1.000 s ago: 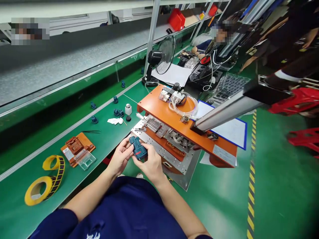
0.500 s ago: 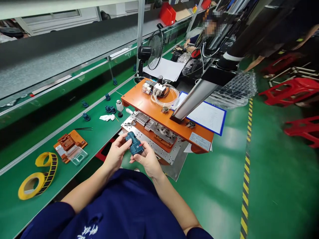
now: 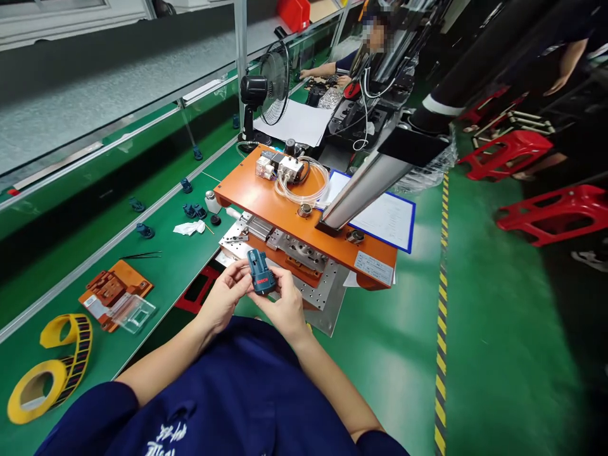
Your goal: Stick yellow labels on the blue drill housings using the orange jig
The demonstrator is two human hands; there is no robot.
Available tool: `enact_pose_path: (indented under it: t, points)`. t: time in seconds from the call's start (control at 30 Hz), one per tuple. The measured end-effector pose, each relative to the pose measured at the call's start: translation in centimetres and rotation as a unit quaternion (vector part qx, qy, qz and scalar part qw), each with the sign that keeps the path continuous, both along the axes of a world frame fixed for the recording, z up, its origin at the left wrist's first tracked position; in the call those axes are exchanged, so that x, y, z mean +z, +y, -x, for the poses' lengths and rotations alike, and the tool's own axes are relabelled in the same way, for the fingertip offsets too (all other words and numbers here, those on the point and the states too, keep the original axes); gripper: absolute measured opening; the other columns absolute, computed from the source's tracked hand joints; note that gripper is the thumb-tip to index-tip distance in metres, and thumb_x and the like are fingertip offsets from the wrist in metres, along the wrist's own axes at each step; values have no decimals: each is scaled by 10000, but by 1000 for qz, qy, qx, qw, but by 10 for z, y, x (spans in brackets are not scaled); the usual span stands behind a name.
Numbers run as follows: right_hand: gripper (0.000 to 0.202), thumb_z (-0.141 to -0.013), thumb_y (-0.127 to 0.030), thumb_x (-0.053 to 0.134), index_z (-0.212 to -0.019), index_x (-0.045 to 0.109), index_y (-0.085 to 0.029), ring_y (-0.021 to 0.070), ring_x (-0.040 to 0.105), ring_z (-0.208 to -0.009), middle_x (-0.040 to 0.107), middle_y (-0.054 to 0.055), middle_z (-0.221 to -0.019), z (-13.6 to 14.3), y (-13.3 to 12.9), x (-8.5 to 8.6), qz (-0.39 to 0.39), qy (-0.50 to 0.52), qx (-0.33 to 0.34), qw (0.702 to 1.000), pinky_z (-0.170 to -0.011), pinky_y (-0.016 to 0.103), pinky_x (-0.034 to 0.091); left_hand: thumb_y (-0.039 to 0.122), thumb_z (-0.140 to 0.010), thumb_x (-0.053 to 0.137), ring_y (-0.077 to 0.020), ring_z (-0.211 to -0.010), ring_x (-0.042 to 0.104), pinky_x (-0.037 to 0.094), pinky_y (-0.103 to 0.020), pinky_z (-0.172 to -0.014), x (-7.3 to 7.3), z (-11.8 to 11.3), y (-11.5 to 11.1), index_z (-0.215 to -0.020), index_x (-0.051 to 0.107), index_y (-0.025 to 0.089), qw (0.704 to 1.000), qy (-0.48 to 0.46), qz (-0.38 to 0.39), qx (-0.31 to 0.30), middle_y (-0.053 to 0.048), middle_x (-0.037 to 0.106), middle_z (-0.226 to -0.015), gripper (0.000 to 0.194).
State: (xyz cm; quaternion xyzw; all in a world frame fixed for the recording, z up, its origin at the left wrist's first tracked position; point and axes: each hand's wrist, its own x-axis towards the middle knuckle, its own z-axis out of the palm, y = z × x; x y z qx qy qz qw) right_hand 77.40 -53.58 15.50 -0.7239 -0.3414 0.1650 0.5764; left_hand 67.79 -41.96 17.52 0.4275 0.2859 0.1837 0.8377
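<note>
Between both hands, in front of my body, is a small dark blue plastic housing (image 3: 261, 272) with red BOSCH lettering facing me. My left hand (image 3: 234, 285) grips its left side with thumb and fingers. On the right and lower edge, my right hand (image 3: 284, 303) holds the same housing. Just beyond it stands an orange and metal press fixture (image 3: 280, 209), with a perforated metal base plate (image 3: 327, 288).
Left on the green bench lie a yellow label roll (image 3: 38, 392), an orange jig (image 3: 111, 288), tweezers (image 3: 142, 255), a white cloth (image 3: 189, 228) and several blue parts (image 3: 145, 230). A fan (image 3: 256, 88), blue-edged clipboard (image 3: 389, 221) and red stools (image 3: 555, 212) surround the fixture. A co-worker's arm (image 3: 323, 69) reaches across behind.
Both hands have turned the housing more upright, bringing its red lettering round towards me. My view has swung slightly right. The co-worker's arm now stretches out over the far bench.
</note>
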Motion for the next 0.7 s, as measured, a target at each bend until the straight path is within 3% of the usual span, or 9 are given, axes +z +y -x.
enact_pose_path:
  t: [0.23,0.53,0.63,0.7]
  points:
    - [507,-812,-402,759,-1230,532,-228,245,712,-978,703,101,-1133,3,38,5,6,-119,1,993,-859,387,603,332,-749,840,-216,-1086,656,491,-323,-967,2,8,35,-1205,659,212,999,-31,7,-11,-85,697,-1196,505]
    - [491,-892,-338,683,-1322,499,-189,298,666,-1022,674,147,-1095,11,88,6,12,-267,35,963,-870,455,577,367,-832,756,-190,-952,688,525,-267,-801,6,18,81,-1195,669,215,997,-20,58,-46,-80,707,-1159,403]
    - [481,-862,-447,710,-1250,564,-203,266,649,-925,648,119,-1039,14,97,6,32,-198,61,978,-791,422,582,405,-848,725,-212,-919,684,542,-321,-798,5,18,97,-1202,662,219,997,-10,57,-55,-75,711,-1111,404]
    - [456,-874,-486,681,-1222,565,-216,205,629,-835,618,87,-1025,14,99,6,24,-90,31,995,-717,356,577,399,-816,755,-231,-972,662,525,-358,-872,5,19,108,-1174,682,227,997,16,-52,-54,-65,701,-1113,404]
